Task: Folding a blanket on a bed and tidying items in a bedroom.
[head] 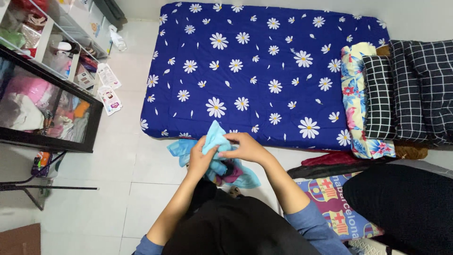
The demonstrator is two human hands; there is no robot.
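left hand: forearm rising from 7 o'clock, fingers curled shut, gripping | right hand: forearm from 5 o'clock, wrist bent toward 9 o'clock, fingers pinched | hands touching, sleeves at elbows

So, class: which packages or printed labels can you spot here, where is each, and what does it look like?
Two flat pouches: on the floor left of the mattress, white with pink print.
White bottle: lying on the floor near the shelf.
Crest-print fabric: bottom right, maroon, blue and yellow.
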